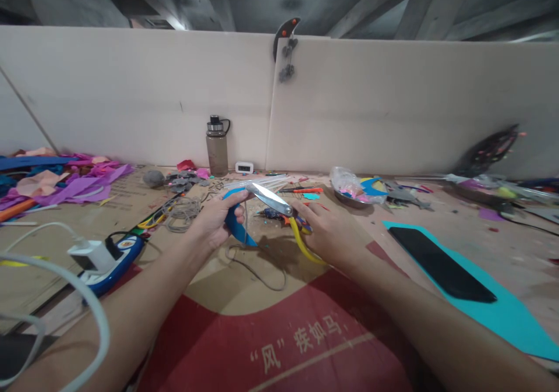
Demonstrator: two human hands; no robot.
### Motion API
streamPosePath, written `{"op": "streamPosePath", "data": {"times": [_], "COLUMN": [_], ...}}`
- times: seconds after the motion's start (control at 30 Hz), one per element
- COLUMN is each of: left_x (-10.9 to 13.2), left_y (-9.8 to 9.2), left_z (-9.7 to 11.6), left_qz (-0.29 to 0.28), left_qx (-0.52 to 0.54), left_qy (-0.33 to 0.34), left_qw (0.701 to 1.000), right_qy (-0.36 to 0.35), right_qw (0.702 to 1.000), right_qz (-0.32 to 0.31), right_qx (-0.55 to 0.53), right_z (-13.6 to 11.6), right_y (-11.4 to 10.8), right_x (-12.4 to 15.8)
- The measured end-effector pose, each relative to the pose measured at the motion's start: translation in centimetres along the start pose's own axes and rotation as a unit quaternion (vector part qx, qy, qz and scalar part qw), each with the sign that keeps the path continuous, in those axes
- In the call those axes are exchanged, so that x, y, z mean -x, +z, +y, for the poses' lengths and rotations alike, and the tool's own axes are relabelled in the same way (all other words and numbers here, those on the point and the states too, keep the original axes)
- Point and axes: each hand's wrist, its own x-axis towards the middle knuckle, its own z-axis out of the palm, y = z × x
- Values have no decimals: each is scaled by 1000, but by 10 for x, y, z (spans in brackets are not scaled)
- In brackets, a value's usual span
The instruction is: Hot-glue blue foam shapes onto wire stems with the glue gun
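Observation:
My left hand (220,217) pinches a curved blue strip (238,227), which looks like paper or foam, together with a thin grey cord (262,284) that hangs in a loop toward the cardboard. In my right hand (329,229) is a pair of scissors (273,200) with yellow handles. Their blades point left, and the tips are at the fingertips of my left hand, close to the top of the blue strip. Whether the blades touch the strip or the cord I cannot tell.
Red-and-brown cardboard (209,345) covers the table before me. Left are a blue power strip (116,264) with a white charger and a cord coil (181,212). A bottle (217,150) stands behind. Right, a black phone (441,264) lies on a turquoise sheet (510,322), near a bowl (353,197) of scraps.

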Motion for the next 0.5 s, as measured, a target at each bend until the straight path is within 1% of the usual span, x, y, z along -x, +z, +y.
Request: {"op": "streamPosePath", "data": {"times": [0.3,0.5], "left_x": [2,0], "left_y": [3,0], "left_z": [2,0], "left_qz": [4,-11], "left_qx": [2,9], "left_qy": [-18,-30], "left_qw": [1000,999], "right_qy": [-1,12], "right_qw": [1000,1000], "right_qz": [-4,-3], "right_qx": [-4,-19], "right_z": [2,1], "right_y": [2,3], "right_x": [1,2]}}
